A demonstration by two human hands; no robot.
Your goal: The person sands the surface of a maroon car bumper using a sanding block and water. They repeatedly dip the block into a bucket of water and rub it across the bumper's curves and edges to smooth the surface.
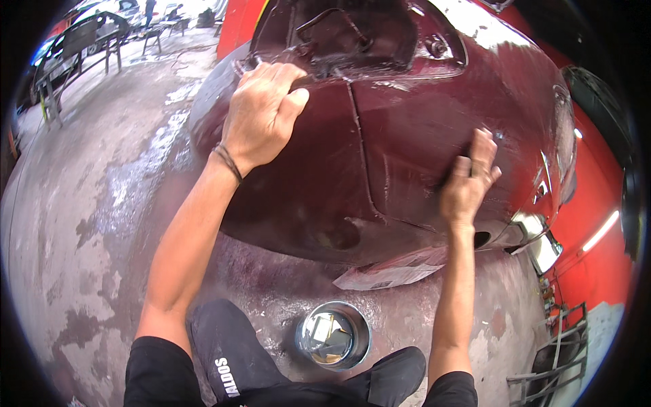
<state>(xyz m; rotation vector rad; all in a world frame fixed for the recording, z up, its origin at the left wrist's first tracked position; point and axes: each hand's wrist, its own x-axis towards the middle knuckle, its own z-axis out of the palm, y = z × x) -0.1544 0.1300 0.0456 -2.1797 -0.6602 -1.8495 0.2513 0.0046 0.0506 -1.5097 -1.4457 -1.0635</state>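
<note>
Across the upper middle, the dark red car body (pixel 291 183) bulges outward, and both bare hands are at its painted surface. The left hand (pixel 266 112) is at the lower left edge of a large opening (pixel 352 41); its fingers are curled inward, but the fingertips are hidden, so I cannot tell if they pinch something. The right hand (pixel 471 180) is lower and farther right, against the panel, rather blurred, with the fingers extended and somewhat spread; what is under its palm, I cannot tell. Between the hands lies a wide stretch of paint, crossed by one seam (pixel 361 149) which runs down from the edge of the opening, so the hands are well apart. Below the curved lower edge of the body, a pale sheet (pixel 400 271) sticks out over the floor (pixel 129 224). Between the two knees stands a round bucket (pixel 363 334) with liquid inside, its rim apart from both forearms. On the left, the floor stretches broadly toward some metal stands (pixel 51 100); on the right, the room is narrower, bordered by a red wall (pixel 600 264) and a metal rack (pixel 557 342).
</note>
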